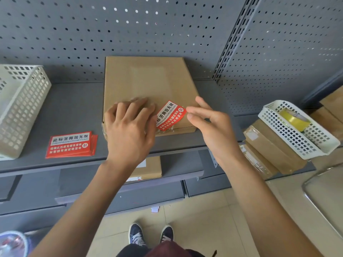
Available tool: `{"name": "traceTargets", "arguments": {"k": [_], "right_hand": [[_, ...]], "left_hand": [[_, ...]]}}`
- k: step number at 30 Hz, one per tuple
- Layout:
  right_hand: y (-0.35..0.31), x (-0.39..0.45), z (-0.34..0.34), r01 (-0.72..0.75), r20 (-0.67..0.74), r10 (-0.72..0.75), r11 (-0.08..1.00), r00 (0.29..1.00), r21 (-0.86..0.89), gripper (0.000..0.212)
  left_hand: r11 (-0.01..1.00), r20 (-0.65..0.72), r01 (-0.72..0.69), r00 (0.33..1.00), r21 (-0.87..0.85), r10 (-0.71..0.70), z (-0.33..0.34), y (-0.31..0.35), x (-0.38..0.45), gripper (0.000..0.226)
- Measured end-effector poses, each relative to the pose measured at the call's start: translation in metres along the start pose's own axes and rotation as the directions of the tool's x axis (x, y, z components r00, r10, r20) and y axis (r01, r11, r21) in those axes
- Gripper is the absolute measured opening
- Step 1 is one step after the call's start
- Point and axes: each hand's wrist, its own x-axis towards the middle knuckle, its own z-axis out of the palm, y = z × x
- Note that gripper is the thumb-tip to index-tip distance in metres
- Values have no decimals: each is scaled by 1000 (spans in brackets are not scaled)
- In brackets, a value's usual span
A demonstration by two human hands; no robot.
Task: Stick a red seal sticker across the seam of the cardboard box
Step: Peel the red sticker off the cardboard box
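On the shelf (74, 108), box (148, 84) lies flat, back edge near the pegboard (130, 25). Sticker (170, 115) sits tilted at the box's near edge, lower end reaching the seam there. Left hand (128, 127) flat on the box, fingers spread, holding nothing, touching the sticker's left end. Right hand (213, 125) just right of the sticker, fingers loosely open, tips at its right end, gripping nothing. Spare stickers (71, 144) left of the box.

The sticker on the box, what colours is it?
The sticker is red with a white band and dark lettering, seen in the head view.
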Motion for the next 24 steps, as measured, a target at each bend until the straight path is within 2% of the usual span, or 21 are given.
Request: {"name": "traceTargets", "arguments": {"k": [24], "right_hand": [[-3, -5, 5, -55, -43, 58, 996, 997, 68, 21]], "left_hand": [[1000, 9, 5, 1000, -5, -5, -1, 0, 0, 23]]}}
